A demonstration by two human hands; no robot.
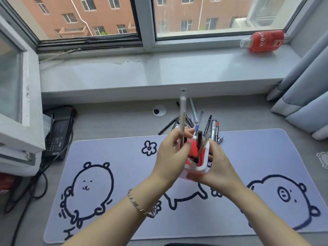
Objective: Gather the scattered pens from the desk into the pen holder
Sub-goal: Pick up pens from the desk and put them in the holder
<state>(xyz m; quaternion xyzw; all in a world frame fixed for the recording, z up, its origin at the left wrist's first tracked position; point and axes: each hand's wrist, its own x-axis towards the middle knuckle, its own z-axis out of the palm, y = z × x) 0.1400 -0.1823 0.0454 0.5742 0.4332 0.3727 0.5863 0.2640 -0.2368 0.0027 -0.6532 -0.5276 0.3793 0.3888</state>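
Note:
A red pen holder with a white rim (200,168) is lifted above the desk mat, gripped from the right by my right hand (218,166). Several pens (203,142) stand inside it. My left hand (171,153) holds a long clear pen (182,114) upright, its lower end at the holder's left edge. More pens (188,119) lie scattered on the grey desk just behind the mat, and a few pens (215,129) lie to the right of the holder.
A lilac desk mat with cartoon animals (124,174) covers the near desk. A cable hole (159,110) sits behind it. A black power adapter with cables (58,134) lies at left. A red bottle (264,41) lies on the windowsill. Curtains (305,96) hang at right.

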